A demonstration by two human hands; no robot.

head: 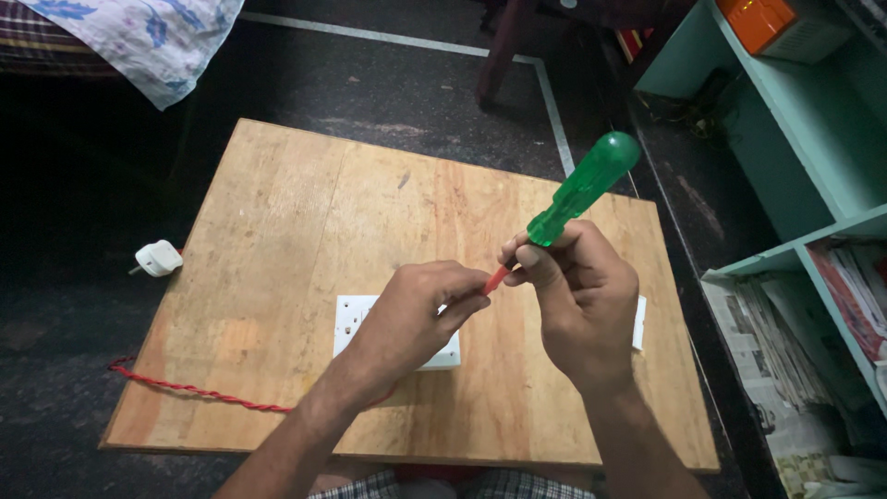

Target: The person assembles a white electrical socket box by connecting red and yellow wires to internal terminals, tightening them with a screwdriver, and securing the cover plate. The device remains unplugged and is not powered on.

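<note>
Head view: hands (499,314) raised, gripping screwdriver (577,194).

green screwdriver (584,188), red wire (194,392); white socket plate (354,319)

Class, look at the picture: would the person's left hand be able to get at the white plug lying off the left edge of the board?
Probably yes. The left hand is over the white socket plate, and the bare wooden board and dark floor between it and the white plug hold nothing in the way.
</note>
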